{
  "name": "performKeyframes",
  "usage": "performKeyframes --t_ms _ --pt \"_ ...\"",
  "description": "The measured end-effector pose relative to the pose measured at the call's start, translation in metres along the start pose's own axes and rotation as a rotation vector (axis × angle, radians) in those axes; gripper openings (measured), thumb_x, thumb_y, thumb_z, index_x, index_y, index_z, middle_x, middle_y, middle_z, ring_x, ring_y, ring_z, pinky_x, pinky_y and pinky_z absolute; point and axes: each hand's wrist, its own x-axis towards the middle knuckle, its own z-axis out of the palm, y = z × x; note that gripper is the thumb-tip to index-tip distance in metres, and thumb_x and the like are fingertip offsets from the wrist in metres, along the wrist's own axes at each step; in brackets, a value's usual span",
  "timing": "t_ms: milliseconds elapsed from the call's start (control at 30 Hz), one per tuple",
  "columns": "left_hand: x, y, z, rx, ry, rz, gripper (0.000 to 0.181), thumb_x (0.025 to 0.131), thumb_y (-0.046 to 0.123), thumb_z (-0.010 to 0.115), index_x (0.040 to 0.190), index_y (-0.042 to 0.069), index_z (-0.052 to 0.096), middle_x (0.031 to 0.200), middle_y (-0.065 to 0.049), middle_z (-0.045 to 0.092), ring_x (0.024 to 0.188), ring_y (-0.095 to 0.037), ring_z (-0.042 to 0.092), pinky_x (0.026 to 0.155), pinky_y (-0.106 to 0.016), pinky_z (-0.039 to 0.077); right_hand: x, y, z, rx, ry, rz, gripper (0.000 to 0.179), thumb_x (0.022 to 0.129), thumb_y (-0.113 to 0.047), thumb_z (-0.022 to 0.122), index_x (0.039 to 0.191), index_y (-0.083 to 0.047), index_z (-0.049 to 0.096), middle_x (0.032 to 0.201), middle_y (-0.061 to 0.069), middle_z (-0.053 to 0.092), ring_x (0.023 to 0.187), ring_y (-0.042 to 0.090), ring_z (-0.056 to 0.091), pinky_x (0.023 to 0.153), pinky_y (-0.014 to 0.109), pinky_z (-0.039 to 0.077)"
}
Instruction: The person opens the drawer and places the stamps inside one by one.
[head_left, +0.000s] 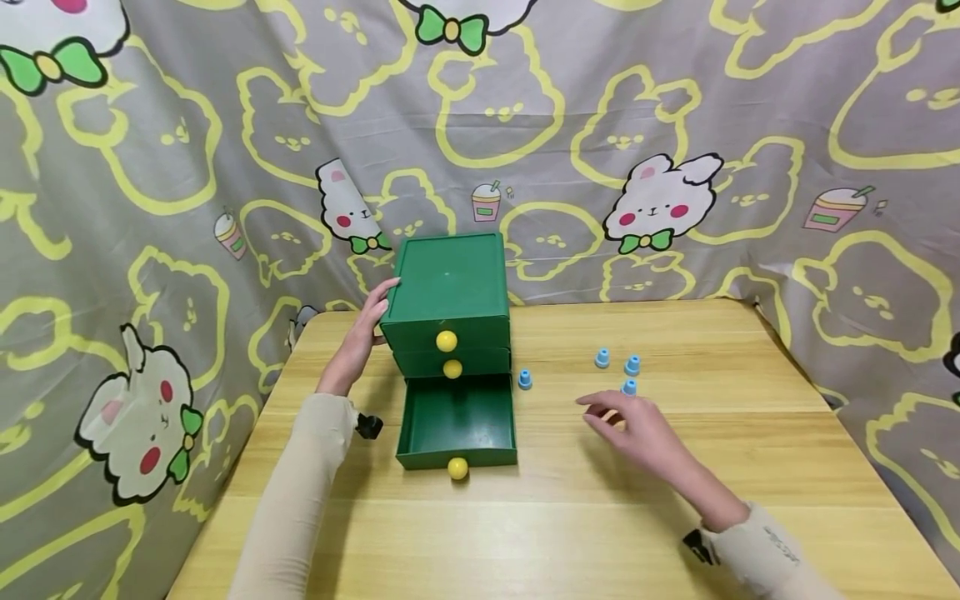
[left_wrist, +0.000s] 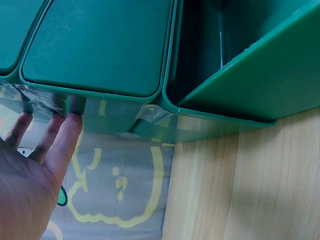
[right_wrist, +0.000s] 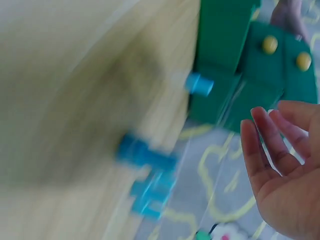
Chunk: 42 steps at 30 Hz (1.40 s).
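Observation:
A green chest of drawers [head_left: 450, 279] with yellow round knobs stands at the back of the table. Its bottom drawer [head_left: 459, 417] is pulled out and bare inside; the two above are closed. My left hand [head_left: 358, 342] rests with straight fingers against the chest's left side, as the left wrist view also shows. Over the table to the right hovers my right hand [head_left: 633, 429], fingers loosely bent and nothing in them. Just beyond it are three small blue cup-shaped pieces [head_left: 602, 358], one partly behind the hand. Another blue piece [head_left: 525, 379] stands beside the chest's right side.
The wooden table [head_left: 600, 533] runs back to a grey patterned curtain [head_left: 540, 108], which also hangs at the left and right. A yellow knob [head_left: 457, 468] sticks out at the front of the open drawer.

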Motion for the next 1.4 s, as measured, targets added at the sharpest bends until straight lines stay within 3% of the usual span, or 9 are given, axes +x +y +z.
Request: performKeyframes --t_ms 233,433,567,733,967,1233,1400 --pt "0.001 -0.001 0.001 0.007 0.000 0.012 0.052 0.111 0.050 0.028 0.162 0.043 0.026 0.173 0.003 0.011 0.153 -0.036 0.025 0.110 -0.076 0.028 -0.023 0.040 -0.026 -0.009 0.020 0.046 0.028 0.096 -0.009 0.073 0.124 -0.005 0.073 0.116 0.010 0.075 0.099 0.027 0.071 0.080 0.035 0.059" --pt "0.001 0.000 0.001 0.016 -0.002 0.001 0.053 0.111 0.046 0.027 0.164 0.039 0.023 0.174 -0.001 0.009 0.154 -0.039 0.023 0.111 -0.077 0.026 -0.037 0.062 -0.032 0.011 -0.076 0.119 0.039 0.098 -0.020 0.073 0.134 -0.006 0.067 0.129 0.013 0.069 0.111 0.033 0.066 0.087 0.040 0.058" --pt "0.002 0.001 0.000 0.020 0.004 -0.004 0.053 0.110 0.050 0.028 0.162 0.042 0.025 0.173 0.003 0.012 0.153 -0.036 0.025 0.111 -0.076 0.027 -0.042 0.069 -0.032 0.031 -0.131 0.149 0.045 0.098 -0.024 0.073 0.137 -0.004 0.064 0.131 0.015 0.068 0.112 0.033 0.066 0.089 0.041 0.058" --pt "0.001 0.001 -0.001 0.017 0.009 0.002 0.053 0.109 0.054 0.031 0.161 0.045 0.027 0.172 0.007 0.014 0.153 -0.033 0.026 0.111 -0.076 0.028 -0.042 0.073 -0.030 0.028 -0.161 0.160 0.048 0.096 -0.025 0.075 0.137 -0.003 0.063 0.120 0.012 0.072 0.104 0.028 0.069 0.086 0.038 0.058" --pt "-0.002 0.005 0.001 0.015 0.000 -0.008 0.052 0.111 0.048 0.028 0.163 0.041 0.025 0.173 0.001 0.010 0.154 -0.036 0.024 0.112 -0.076 0.027 -0.042 0.076 -0.025 0.014 -0.202 0.194 0.046 0.094 -0.021 0.077 0.134 -0.004 0.066 0.105 0.000 0.072 0.089 0.007 0.064 0.077 0.025 0.054" --pt "-0.012 0.026 0.008 0.019 -0.003 -0.003 0.053 0.111 0.045 0.028 0.164 0.037 0.024 0.173 -0.001 0.010 0.154 -0.037 0.024 0.112 -0.075 0.026 -0.038 0.074 -0.018 0.013 -0.190 0.214 0.023 0.092 -0.014 0.079 0.114 -0.009 0.076 0.100 0.000 0.074 0.082 0.007 0.065 0.072 0.024 0.054" --pt "-0.013 0.028 0.009 0.017 -0.004 -0.007 0.054 0.111 0.046 0.028 0.164 0.038 0.024 0.173 0.000 0.010 0.153 -0.037 0.025 0.112 -0.075 0.027 -0.038 0.074 -0.018 0.013 -0.198 0.246 0.014 0.091 -0.014 0.079 0.105 -0.013 0.077 0.095 -0.003 0.073 0.079 0.005 0.063 0.070 0.023 0.053"
